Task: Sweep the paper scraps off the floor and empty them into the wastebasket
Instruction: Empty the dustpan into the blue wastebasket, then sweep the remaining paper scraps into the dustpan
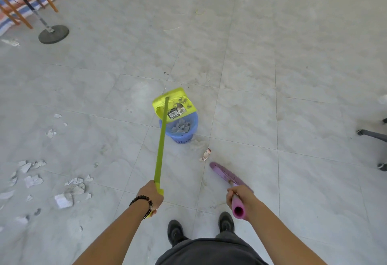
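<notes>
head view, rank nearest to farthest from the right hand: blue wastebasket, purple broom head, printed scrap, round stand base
1. purple broom head, just ahead of the right hand
2. printed scrap, on the floor beyond the broom head
3. blue wastebasket, farther ahead, to the left
4. round stand base, far left

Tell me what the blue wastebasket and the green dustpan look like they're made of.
The wastebasket looks like moulded plastic: uniform blue, slotted lattice wall, fairly matte. The dustpan is likely plastic too: even lime-green, moulded comb teeth along one edge, smudged with dirt.
</notes>
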Demonstrator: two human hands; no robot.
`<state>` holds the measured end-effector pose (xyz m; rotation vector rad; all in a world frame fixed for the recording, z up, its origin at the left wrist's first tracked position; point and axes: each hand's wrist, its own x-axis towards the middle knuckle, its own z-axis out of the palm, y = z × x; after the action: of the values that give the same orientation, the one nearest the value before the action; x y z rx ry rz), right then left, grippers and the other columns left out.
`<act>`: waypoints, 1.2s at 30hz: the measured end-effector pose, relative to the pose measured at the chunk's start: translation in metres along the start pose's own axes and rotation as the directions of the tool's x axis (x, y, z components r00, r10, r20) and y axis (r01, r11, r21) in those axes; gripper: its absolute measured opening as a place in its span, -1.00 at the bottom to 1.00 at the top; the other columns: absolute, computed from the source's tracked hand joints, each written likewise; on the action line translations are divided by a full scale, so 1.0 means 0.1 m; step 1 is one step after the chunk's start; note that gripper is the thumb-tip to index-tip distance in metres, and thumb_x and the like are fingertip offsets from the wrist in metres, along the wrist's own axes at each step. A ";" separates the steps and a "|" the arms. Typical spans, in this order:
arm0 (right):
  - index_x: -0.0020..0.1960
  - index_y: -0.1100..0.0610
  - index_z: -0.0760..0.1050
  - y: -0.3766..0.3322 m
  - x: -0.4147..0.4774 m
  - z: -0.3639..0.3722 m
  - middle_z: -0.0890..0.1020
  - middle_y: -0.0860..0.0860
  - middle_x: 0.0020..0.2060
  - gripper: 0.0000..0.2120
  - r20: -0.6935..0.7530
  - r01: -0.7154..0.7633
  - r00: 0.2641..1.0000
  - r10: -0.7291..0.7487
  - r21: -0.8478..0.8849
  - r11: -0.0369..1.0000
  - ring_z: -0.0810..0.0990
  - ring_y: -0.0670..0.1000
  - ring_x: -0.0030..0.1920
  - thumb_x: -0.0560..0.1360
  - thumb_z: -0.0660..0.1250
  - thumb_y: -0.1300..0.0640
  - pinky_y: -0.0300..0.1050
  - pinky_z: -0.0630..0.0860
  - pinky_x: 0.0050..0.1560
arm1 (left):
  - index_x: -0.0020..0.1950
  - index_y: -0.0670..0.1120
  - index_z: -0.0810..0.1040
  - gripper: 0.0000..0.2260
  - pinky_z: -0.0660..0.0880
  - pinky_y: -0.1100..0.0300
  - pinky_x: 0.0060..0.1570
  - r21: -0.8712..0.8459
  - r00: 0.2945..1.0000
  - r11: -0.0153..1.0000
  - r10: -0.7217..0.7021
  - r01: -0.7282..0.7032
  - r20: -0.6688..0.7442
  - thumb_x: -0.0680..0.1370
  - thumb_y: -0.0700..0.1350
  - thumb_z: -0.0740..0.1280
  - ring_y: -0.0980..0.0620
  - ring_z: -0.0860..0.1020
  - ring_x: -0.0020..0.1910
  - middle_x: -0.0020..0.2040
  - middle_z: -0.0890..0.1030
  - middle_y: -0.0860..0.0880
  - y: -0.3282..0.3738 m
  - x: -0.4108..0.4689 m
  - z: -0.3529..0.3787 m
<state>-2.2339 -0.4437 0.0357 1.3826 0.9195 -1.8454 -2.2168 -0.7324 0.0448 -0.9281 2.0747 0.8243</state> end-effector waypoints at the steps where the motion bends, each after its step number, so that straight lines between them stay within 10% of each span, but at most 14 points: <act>1: 0.10 0.19 0.38 -0.02 -0.01 0.05 0.40 0.12 -0.35 -0.76 0.006 0.012 1.000 -0.012 0.006 1.000 0.40 -0.05 -0.64 0.52 0.11 0.42 -0.26 0.42 -0.64 | 0.11 -0.09 0.38 -0.84 0.43 0.23 -0.44 -0.029 1.000 0.999 0.015 -0.015 0.004 0.54 -0.19 0.18 -0.08 0.47 -0.32 -0.10 0.50 -0.17 -0.03 -0.02 0.00; 9: -0.34 0.27 0.56 -0.26 -0.13 0.30 0.49 0.06 -0.52 -0.71 0.055 0.103 0.993 -0.107 0.066 0.992 0.39 -0.08 -0.67 0.49 0.18 0.41 -0.33 0.43 -0.63 | 0.18 -0.08 0.34 -0.78 0.36 0.21 -0.52 -0.404 0.981 0.904 0.183 -0.144 0.060 0.57 -0.14 0.30 -0.01 0.42 -0.53 -0.24 0.52 -0.18 0.00 -0.14 -0.10; 12: -0.12 0.24 0.49 -0.20 -0.09 0.30 0.45 0.10 -0.37 -0.94 0.010 0.101 0.995 -0.102 0.026 0.995 0.44 -0.07 -0.64 0.49 0.29 0.35 -0.29 0.46 -0.62 | 0.08 -0.11 0.39 -0.77 0.36 0.24 -0.53 -0.528 0.980 0.842 0.179 -0.107 0.087 0.54 -0.14 0.40 -0.01 0.41 -0.53 -0.28 0.50 -0.15 0.10 -0.11 -0.25; 16: 0.12 0.21 0.44 -0.07 0.04 0.33 0.47 0.10 -0.25 -0.75 -0.041 0.076 0.996 -0.074 0.045 0.996 0.50 -0.07 -0.59 0.46 0.36 0.31 -0.26 0.50 -0.59 | -0.24 -0.15 0.42 -0.78 0.30 0.28 -0.51 -0.514 0.976 0.857 0.128 -0.018 0.179 0.50 -0.23 0.44 0.01 0.37 -0.55 -0.38 0.41 -0.10 0.10 0.01 -0.46; 26: -0.21 0.10 0.29 0.05 -0.15 0.48 0.39 0.00 -0.53 -0.77 0.009 0.131 0.990 -0.138 0.253 0.959 0.42 -0.11 -0.64 0.50 0.24 0.37 -0.35 0.46 -0.61 | -0.24 -0.17 0.43 -0.83 0.31 0.38 -0.69 -0.751 0.932 0.598 0.019 0.280 0.363 0.55 -0.33 0.25 0.13 0.38 -0.67 -0.44 0.42 -0.05 -0.30 0.41 -0.58; 36: -0.19 0.15 0.32 -0.82 0.27 0.67 0.37 -0.01 -0.57 -0.81 0.001 0.182 0.982 -0.190 -0.296 0.938 0.31 -0.11 -0.65 0.55 0.24 0.32 -0.30 0.33 -0.68 | -0.15 -0.17 0.46 -0.93 0.32 0.35 -0.69 -0.770 0.894 0.503 -0.010 0.392 0.449 0.53 -0.27 0.30 0.13 0.39 -0.62 -0.40 0.48 -0.05 0.10 0.56 -0.35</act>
<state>-2.3426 -0.4569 0.0350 1.1718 1.3211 -1.7387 -2.2644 -0.7732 0.0213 -1.3316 1.0777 1.8023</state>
